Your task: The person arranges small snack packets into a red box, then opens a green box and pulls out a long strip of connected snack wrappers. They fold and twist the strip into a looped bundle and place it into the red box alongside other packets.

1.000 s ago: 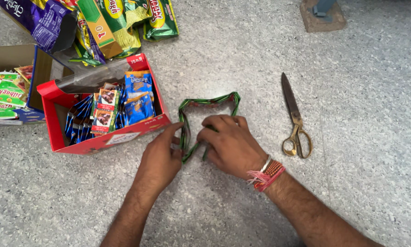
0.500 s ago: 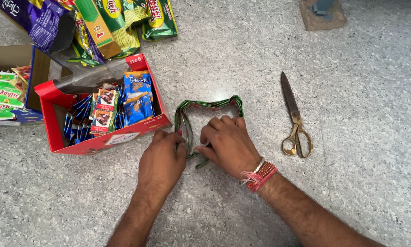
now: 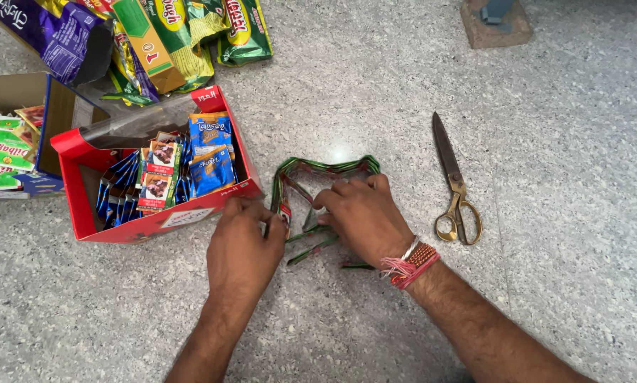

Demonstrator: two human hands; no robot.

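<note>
My left hand [image 3: 244, 248], since moving closer, pinches the green wrapper chain [image 3: 325, 170] beside the red box [image 3: 84, 220]; right hand [image 3: 361, 216] presses it flat, scissors [image 3: 454, 186] untouched.

**A small shop floor with snack stock**

The place looks like a small shop or its store corner. A red display carton [image 3: 155, 220] at the left holds many small sachets [image 3: 191, 159]. Large snack packets [image 3: 183, 35] lie at the far left. Everything rests on a grey speckled stone floor [image 3: 559, 142].
</note>
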